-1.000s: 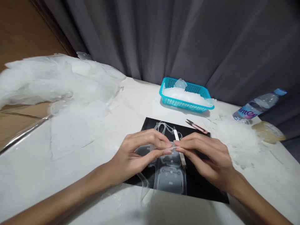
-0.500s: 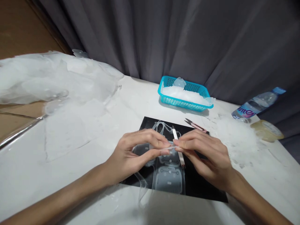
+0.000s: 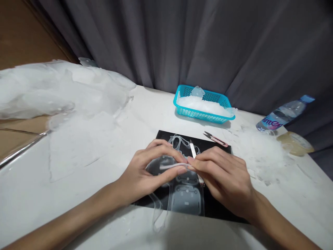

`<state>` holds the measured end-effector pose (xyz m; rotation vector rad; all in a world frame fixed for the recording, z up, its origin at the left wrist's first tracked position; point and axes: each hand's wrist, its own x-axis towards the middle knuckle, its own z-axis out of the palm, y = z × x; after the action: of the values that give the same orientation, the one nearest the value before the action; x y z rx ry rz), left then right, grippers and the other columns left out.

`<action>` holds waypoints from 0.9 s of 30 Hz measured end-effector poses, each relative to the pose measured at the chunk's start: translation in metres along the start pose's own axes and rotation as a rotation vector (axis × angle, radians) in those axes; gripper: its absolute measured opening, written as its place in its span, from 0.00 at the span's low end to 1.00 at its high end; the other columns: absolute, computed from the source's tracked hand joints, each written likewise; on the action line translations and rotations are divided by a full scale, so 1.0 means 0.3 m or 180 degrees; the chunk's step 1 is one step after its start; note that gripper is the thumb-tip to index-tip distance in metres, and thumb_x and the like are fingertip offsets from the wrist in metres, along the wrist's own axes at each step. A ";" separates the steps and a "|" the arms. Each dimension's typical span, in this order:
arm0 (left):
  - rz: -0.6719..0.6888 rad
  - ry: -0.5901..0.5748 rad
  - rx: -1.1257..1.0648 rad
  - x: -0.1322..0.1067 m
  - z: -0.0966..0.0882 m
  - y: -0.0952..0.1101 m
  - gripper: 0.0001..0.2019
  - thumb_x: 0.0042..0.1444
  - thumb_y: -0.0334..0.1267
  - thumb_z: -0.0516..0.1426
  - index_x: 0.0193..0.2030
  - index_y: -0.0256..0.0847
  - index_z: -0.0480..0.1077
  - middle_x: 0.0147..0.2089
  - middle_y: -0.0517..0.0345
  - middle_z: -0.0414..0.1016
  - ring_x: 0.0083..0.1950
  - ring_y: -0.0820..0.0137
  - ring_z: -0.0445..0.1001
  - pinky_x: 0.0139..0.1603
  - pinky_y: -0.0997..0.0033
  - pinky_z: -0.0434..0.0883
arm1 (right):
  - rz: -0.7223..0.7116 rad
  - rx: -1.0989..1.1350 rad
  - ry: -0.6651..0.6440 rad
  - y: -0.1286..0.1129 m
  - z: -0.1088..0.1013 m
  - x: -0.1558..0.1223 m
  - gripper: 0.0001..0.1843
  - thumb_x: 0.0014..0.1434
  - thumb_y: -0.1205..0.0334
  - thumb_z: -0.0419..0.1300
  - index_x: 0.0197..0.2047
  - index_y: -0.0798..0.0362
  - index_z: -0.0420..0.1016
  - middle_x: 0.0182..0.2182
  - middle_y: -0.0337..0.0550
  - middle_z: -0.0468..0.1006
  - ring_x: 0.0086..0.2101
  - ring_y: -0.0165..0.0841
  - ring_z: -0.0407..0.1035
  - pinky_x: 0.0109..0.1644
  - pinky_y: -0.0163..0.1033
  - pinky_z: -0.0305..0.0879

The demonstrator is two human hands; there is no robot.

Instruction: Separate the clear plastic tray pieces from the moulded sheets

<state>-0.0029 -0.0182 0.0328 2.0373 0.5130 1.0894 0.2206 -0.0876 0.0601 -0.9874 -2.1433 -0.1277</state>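
Between my two hands is a thin, whitish translucent soft piece (image 3: 170, 166), seen nearly edge-on. My left hand (image 3: 145, 170) is closed on it with thumb and fingers, and its left end shows between them. My right hand (image 3: 226, 173) pinches its right end, with the fingertips of both hands almost touching. Below lies a black mat (image 3: 215, 210) bearing flat translucent rounded-square pieces (image 3: 186, 201) and looped clear trimmings (image 3: 178, 139). A slim white pointed tool (image 3: 193, 149) rests on the mat, partly hidden by my right hand.
Thread snips (image 3: 215, 139) lie at the mat's far edge. Behind stands a blue basket (image 3: 205, 116) holding white translucent pieces. A large translucent heap (image 3: 85, 86) covers the left. At right are clear scraps (image 3: 265, 152), a tape roll (image 3: 295, 143) and a water bottle (image 3: 284, 114).
The fingers of my left hand have parted somewhat, so more of the soft piece shows. My right hand has shifted slightly left and turned. The view has moved a little.
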 end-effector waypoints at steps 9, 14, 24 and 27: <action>0.0074 0.0067 -0.0267 0.007 0.000 0.010 0.08 0.61 0.27 0.68 0.42 0.46 0.81 0.40 0.61 0.88 0.40 0.66 0.86 0.62 0.57 0.70 | 0.0069 -0.0075 0.0022 -0.005 0.009 -0.010 0.09 0.69 0.75 0.60 0.47 0.55 0.78 0.36 0.43 0.85 0.34 0.31 0.77 0.36 0.35 0.72; -0.0067 0.0027 -0.0289 0.008 -0.006 0.011 0.04 0.62 0.32 0.68 0.40 0.46 0.82 0.39 0.59 0.88 0.40 0.64 0.87 0.64 0.53 0.68 | 0.0013 -0.0296 0.0094 -0.011 0.004 -0.030 0.13 0.69 0.74 0.59 0.53 0.52 0.78 0.39 0.43 0.86 0.37 0.32 0.78 0.39 0.36 0.73; -0.0082 0.0012 -0.0277 0.009 -0.006 0.006 0.03 0.61 0.33 0.69 0.40 0.46 0.82 0.39 0.59 0.88 0.40 0.64 0.86 0.64 0.53 0.68 | -0.0137 -0.0321 0.0099 0.000 0.013 -0.053 0.16 0.68 0.74 0.58 0.57 0.56 0.77 0.42 0.48 0.85 0.40 0.35 0.78 0.43 0.38 0.73; -0.0034 0.0040 -0.0239 0.008 0.000 0.007 0.05 0.61 0.31 0.69 0.41 0.46 0.81 0.40 0.61 0.88 0.40 0.66 0.86 0.64 0.55 0.68 | -0.0123 -0.0385 0.0100 -0.002 0.019 -0.038 0.14 0.68 0.75 0.58 0.53 0.55 0.78 0.40 0.46 0.86 0.38 0.34 0.78 0.41 0.38 0.72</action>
<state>-0.0015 -0.0180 0.0359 1.9617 0.4816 1.0995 0.2214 -0.0928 0.0485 -1.0061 -2.1470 -0.2929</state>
